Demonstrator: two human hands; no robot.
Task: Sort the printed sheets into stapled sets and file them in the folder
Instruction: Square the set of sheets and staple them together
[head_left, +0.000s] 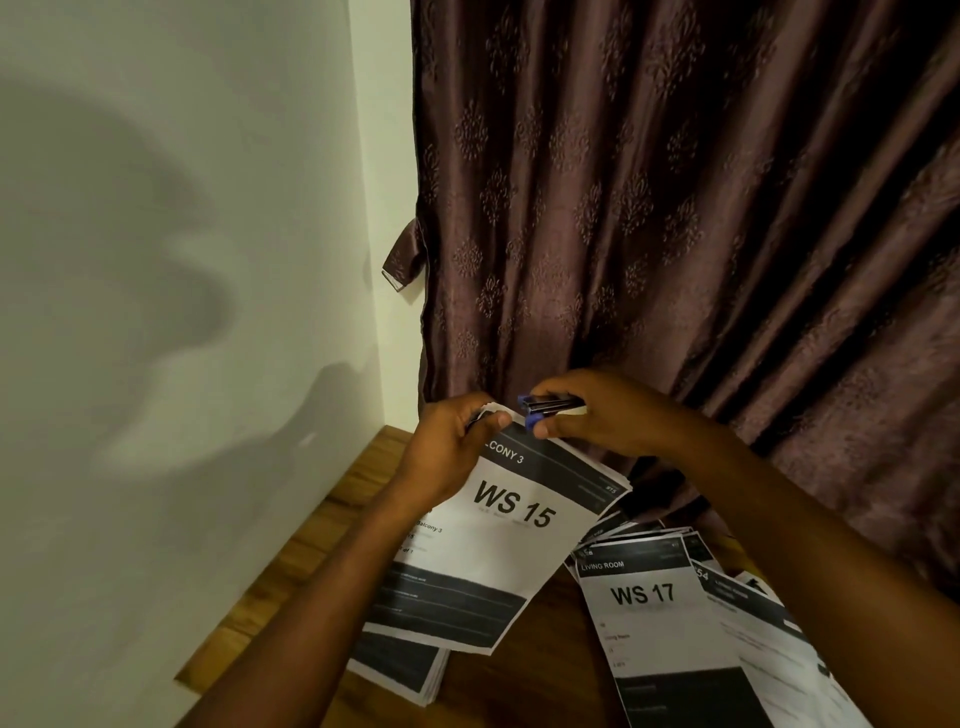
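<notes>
Stapling step in hand. Left hand (451, 441) pinches the top corner of the WS 15 set (498, 535), thumb on the front, sheets lifted off the surface (291, 566) and tilted toward the person. Right hand (597, 415) is curled round a small blue stapler (540, 408), its mouth right at that same top corner. Whether the paper sits fully inside the mouth cannot be told; fingers hide it.

Judgement: set is gathered, staple not yet confirmed. Next move calls for the corner square and seated in the stapler, one firm squeeze, left hand holding the edges aligned so no sheet slips.

More paper on the surface: a stack under the lifted set (400, 670), the WS 17 pile (670, 639) to the right, further sheets (769, 649) overlapping it at the right edge. No folder in view.

Room: tight corner. Wall (182, 312) close on the left, curtain (675, 208) hanging just behind the hands. Surface's left edge runs diagonally near the left forearm; the stack under the set lies close to it. Free space is toward the person, between the two piles.
</notes>
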